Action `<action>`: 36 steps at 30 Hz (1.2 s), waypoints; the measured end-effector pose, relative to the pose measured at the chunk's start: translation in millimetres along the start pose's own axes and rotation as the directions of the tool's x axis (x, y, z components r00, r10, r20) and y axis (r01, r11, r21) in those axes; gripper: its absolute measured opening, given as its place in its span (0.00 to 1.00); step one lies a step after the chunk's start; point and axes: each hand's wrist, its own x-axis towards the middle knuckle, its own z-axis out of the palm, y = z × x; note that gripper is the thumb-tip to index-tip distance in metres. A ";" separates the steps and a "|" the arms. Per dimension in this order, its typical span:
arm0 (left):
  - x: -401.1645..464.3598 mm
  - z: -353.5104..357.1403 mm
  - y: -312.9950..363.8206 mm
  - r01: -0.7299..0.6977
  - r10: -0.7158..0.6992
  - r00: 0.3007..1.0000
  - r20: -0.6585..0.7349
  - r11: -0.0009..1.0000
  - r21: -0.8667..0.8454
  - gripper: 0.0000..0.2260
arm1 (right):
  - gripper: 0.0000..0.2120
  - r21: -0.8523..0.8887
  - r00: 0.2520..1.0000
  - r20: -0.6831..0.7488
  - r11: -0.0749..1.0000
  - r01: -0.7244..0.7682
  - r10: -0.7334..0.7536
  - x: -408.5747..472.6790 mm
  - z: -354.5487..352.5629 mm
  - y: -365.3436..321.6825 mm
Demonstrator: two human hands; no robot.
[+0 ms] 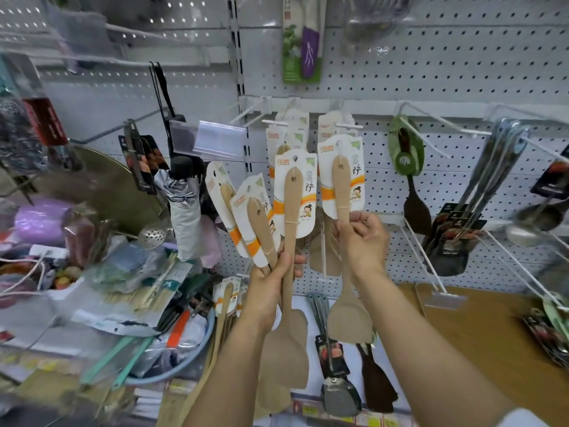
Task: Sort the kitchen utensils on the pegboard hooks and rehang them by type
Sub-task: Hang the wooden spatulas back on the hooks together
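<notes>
My left hand (271, 280) grips a fanned bunch of three wooden spatulas (291, 211) by their handles, each on a white and orange card, blades hanging down. My right hand (363, 238) holds one more carded wooden spatula (342, 186) by its handle, its card top at the tip of a white pegboard hook (346, 126). More of the same cards (289, 131) hang on the neighbouring hook just left. Both hands are in front of the white pegboard (446, 72).
A dark spatula on a green card (406, 149) and steel ladles (498, 167) hang to the right. A purple-handled utensil pack (303, 50) hangs above. Wooden boards (480, 322) lie lower right, a cluttered pile with an umbrella (184, 211) at left. Metal turners (338, 386) hang below.
</notes>
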 end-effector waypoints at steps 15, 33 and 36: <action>7.3 7.0 4.8 -0.033 0.032 0.999 0.039 0.998 0.044 0.10 | 0.10 -0.133 0.999 -0.053 0.991 -0.003 -0.004 34.2 12.7 6.1; -0.5 -19.8 -2.3 -0.029 0.024 0.998 0.055 0.995 0.095 0.18 | 0.05 0.020 0.953 0.294 0.998 0.067 -0.070 -41.8 36.6 -19.4; -3.9 -26.3 -3.6 -0.042 0.046 0.999 -0.020 0.986 0.159 0.16 | 0.06 0.035 0.926 0.354 0.991 0.128 -0.132 -47.6 41.3 -21.8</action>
